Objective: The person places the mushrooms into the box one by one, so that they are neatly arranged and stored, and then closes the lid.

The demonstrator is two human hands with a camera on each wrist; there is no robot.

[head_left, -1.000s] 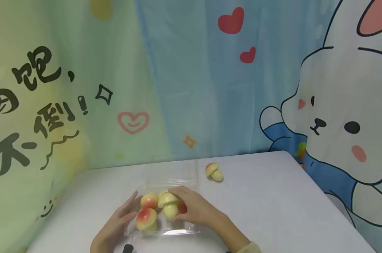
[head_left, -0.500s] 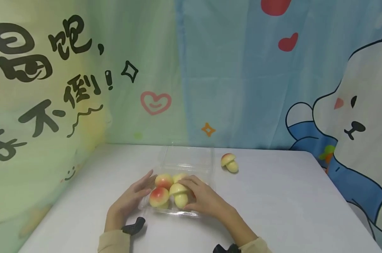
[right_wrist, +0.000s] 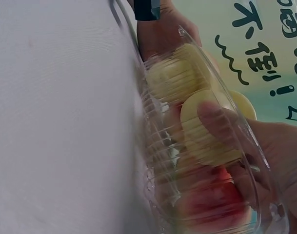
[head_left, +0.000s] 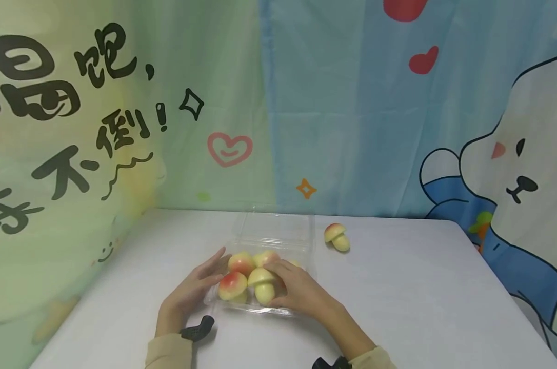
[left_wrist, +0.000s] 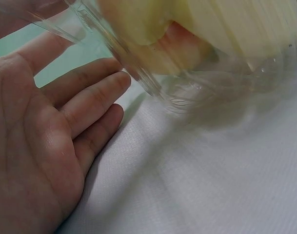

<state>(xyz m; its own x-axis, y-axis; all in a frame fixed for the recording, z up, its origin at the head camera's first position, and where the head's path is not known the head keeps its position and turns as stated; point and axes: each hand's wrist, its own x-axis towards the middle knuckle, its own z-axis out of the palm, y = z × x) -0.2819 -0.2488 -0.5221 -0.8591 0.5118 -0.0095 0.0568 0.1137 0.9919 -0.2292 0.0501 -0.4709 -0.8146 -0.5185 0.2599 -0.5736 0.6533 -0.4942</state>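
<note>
The left hand (head_left: pixel 196 283) reaches in from the near side of the table (head_left: pixel 412 302), its palm turned towards the left wall of a clear plastic box (head_left: pixel 248 309). Its fingers are nearly straight and spread, with nothing gripped; in the left wrist view the tips meet or lie just beside the plastic, and which of the two cannot be told. The right hand (head_left: pixel 299 287) comes over the box from the right, forearm slanting in from the near side, fingers bent over the top and thumb low, pinching a pale mushroom (head_left: pixel 262 287). This mushroom is between the two hands, within the box walls at the front right; whether it rests on the bottom is hidden. A red-topped mushroom (head_left: pixel 233 285) sits to its left, close to the left fingertips, and two more, a rear left mushroom (head_left: pixel 241 263) and a rear right mushroom (head_left: pixel 266 257), lie behind. The box stands nearer the table's left edge than its right, its open lid (head_left: pixel 276 228) stretched towards the back edge. Beyond the right hand, well apart from both hands, a lone mushroom (head_left: pixel 337 237) lies near the back edge, just right of the lid.
</note>
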